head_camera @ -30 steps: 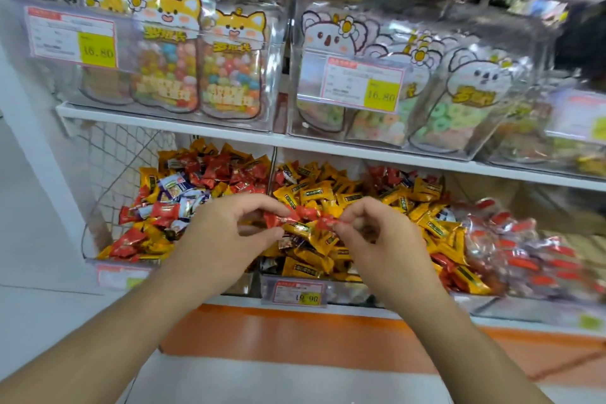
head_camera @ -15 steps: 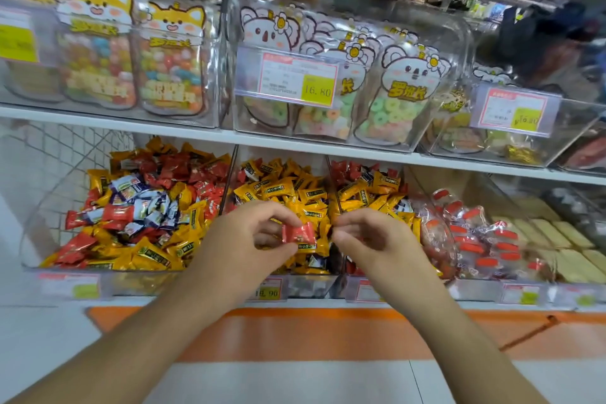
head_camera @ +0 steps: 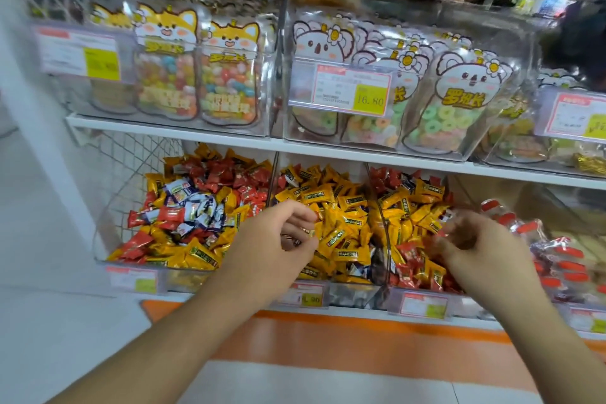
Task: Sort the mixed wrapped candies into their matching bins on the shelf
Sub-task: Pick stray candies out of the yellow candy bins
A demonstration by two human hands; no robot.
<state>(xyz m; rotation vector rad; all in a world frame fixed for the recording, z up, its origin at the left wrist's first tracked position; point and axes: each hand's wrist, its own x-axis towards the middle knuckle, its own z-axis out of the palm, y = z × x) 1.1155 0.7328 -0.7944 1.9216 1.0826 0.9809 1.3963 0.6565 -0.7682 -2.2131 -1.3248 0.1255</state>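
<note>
Clear bins of wrapped candies line the lower shelf. The left bin (head_camera: 101, 249) holds a mix of red, yellow and blue-white candies. In the middle bin (head_camera: 354, 293) the candies are mostly yellow. The third bin (head_camera: 383, 226) mixes red and yellow ones. My left hand (head_camera: 272, 249) hovers over the middle bin's front with curled fingers; whether it holds anything is unclear. My right hand (head_camera: 472, 246), blurred, is over the third bin and pinches a red candy (head_camera: 442, 233) at its fingertips.
A fourth bin (head_camera: 583, 315) at the right holds clear-wrapped sweets with red ends. The upper shelf (head_camera: 196, 136) carries clear boxes of bagged sweets with price tags (head_camera: 354, 90). A wire mesh panel (head_camera: 131, 161) closes the shelf's left end. Orange and white floor lies below.
Both hands pinched one red candy between them over the middle bin. They have separated: the right hand went right over the third bin with the candy, the left stayed.
</note>
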